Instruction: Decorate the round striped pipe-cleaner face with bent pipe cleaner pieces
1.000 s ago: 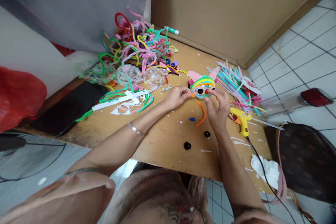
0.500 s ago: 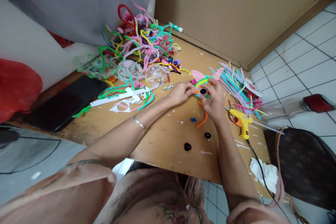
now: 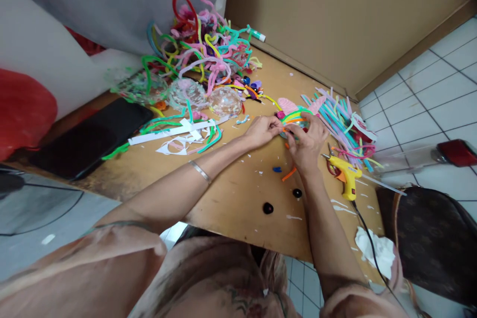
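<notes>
A small round craft face made of coloured pipe cleaners, with pink ears, lies on the wooden table. My left hand pinches its left edge. My right hand is closed over its lower front, fingers pressed on it, hiding most of the face. An orange pipe cleaner sticks out from under my right hand. A small blue piece and two black pom-poms lie nearer to me.
A yellow glue gun with its cord lies right of my hands. Straight pipe cleaners lie beyond it, a tangled pile at the back left. White paper strips, a black slab, crumpled tissue and a brown bag surround the work.
My right hand has moved from the face's right side onto its front and now covers it. The view has tilted slightly; my left hand keeps its hold.
</notes>
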### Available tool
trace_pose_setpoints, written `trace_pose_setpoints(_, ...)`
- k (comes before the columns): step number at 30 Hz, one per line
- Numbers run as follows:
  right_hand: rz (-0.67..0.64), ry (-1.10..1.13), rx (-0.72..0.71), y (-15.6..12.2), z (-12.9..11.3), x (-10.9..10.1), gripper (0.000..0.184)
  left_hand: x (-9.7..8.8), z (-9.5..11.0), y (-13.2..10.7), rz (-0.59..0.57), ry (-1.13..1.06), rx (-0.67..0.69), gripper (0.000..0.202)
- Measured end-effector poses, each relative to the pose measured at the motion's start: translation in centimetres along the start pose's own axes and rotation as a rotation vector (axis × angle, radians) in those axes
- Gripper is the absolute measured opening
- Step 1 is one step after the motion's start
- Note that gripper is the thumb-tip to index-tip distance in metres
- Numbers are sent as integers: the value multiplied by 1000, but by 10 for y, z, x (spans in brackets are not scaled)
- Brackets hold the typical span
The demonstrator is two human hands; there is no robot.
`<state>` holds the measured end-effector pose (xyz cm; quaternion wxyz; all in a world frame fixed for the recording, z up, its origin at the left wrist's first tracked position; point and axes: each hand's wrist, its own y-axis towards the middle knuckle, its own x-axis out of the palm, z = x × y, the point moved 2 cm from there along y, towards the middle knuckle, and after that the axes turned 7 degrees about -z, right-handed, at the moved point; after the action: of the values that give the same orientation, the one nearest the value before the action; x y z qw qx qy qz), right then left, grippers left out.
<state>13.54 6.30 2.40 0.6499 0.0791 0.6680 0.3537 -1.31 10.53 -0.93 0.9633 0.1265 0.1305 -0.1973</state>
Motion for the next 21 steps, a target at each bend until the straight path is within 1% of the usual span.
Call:
trace_pose_setpoints(3, 11, -34, 0, 0, -2, 0, 16, 2, -1, 1, 2, -72, -17, 11)
trace_pose_setpoints(6, 21, -48, 0, 0, -2, -1, 17, 2, -3, 3, 81, -201, -45, 7)
trace_pose_setpoints(8, 24, -51, 3, 0, -2, -2, 17, 3, -6, 5, 151, -291, -67, 13)
trace_pose_setpoints(10, 28, -52, 6, 0, -1, -2, 17, 5, -11, 8, 175, -373, -84, 21)
trace_pose_setpoints(13, 22, -56, 7, 0, -1, -2, 16, 12, -20, 13, 140, -505, -76, 32)
trace_pose_setpoints(16, 10, -35, 3, 0, -1, -1, 16, 17, -26, 17, 91, -637, -24, 44)
trace_pose_setpoints(19, 7, 16, 15, -1, -1, -1, 16, 19, -29, 20, 37, -694, 8, 52)
trace_pose_setpoints(21, 7, 50, 24, -1, 0, -1, 16, 20, -29, 20, 9, -695, 16, 54)
